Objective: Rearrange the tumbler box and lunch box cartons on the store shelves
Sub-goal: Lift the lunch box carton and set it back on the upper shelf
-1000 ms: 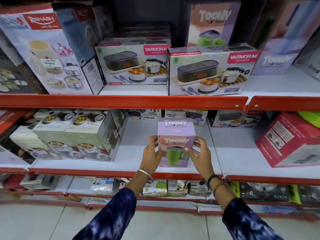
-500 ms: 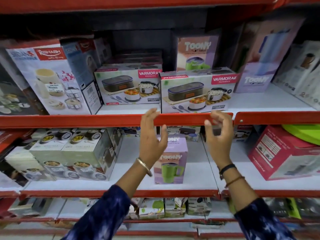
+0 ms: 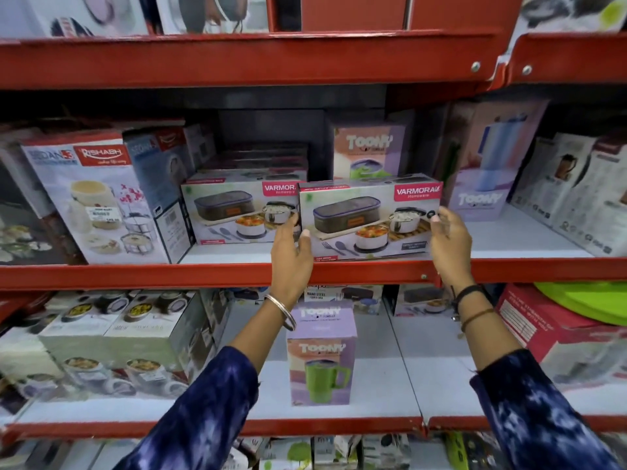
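Purple and peach, the tumbler box point(image 3: 321, 352) now stands alone on the lower shelf point(image 3: 339, 425), upright with its green mug picture facing out. A second ago both hands were cupped around it; half a second ago they had let go and were rising past the red shelf edge. So the tumbler box has been set down and released, and that part of the job looks finished.

From the head camera, the only view, both hands have since arrived at the shelf above. The left hand point(image 3: 291, 249) lies against the left end of the front lunch box carton point(image 3: 368, 220), fingers curled round its corner and thumb on the front face. The right hand point(image 3: 449, 244) is spread against the right end, fingertips on the front near the brand label. Together they clamp the carton between them, end to end. Its base appears to rest on the upper shelf point(image 3: 210, 274), close to the red front lip, though I cannot tell whether it has begun to lift.

A second lunch box carton point(image 3: 237, 212) of the same make sits just behind and to the left, partly overlapped by the held one. Another tumbler box point(image 3: 368, 152) stands behind, against the back of the bay.

My reading is that attention has shifted from the tumbler to the lunch boxes, and the held carton is about to be slid or lifted into line.
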Action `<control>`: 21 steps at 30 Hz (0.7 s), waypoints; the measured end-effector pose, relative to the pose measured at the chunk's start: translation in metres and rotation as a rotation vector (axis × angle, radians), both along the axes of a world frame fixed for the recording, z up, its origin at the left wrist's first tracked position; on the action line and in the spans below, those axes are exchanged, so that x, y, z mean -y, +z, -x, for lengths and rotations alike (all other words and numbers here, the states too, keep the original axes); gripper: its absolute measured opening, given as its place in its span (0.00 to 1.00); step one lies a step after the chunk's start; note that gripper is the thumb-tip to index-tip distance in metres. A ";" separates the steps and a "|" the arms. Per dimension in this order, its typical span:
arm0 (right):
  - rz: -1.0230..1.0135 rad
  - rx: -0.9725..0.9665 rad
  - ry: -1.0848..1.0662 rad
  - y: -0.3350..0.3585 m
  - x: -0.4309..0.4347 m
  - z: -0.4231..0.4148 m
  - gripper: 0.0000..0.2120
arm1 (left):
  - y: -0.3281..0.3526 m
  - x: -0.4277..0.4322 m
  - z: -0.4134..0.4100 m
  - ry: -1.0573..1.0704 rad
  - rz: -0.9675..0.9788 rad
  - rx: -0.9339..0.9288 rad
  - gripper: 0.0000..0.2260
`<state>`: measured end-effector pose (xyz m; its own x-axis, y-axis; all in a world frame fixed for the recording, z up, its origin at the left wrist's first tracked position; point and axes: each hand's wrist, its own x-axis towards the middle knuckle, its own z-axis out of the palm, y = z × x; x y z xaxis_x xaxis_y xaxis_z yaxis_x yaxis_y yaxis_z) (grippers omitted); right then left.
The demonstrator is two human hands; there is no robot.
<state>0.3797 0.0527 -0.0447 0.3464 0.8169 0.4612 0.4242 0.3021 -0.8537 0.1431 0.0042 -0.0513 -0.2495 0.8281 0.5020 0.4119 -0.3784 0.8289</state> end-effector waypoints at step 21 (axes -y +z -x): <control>-0.239 -0.151 0.067 0.003 0.076 0.025 0.11 | 0.019 0.070 0.063 0.270 -0.041 -0.085 0.14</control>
